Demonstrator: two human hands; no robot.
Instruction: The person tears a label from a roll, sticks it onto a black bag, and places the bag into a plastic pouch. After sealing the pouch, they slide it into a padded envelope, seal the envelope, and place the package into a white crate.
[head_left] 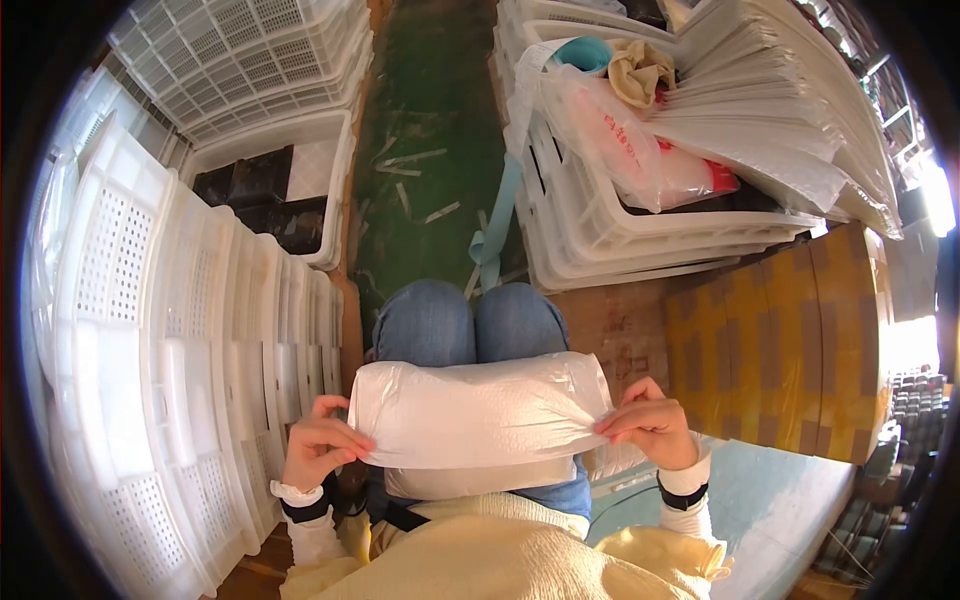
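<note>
A white, crinkled plastic packet [480,412] lies lengthwise across my lap over the jeans [425,320]. At its left end, the thumb and fingertips of my left hand [322,445] pinch the lower corner. My right hand [652,425] pinches the opposite end, where creases in the plastic fan out from the fingertips. Beneath the packet's near edge, a second white piece [480,482] shows, partly hidden. What fills the packet is covered by the white plastic.
White crates [200,340] line my left; an open crate [338,190] holds black items. Stacked crates [600,250] at right bear a red-printed plastic bag [625,145] and thin white sheets [770,110]. Blue strapping [510,200] hangs over the green floor [425,230]. Taped cartons [770,350] stand right.
</note>
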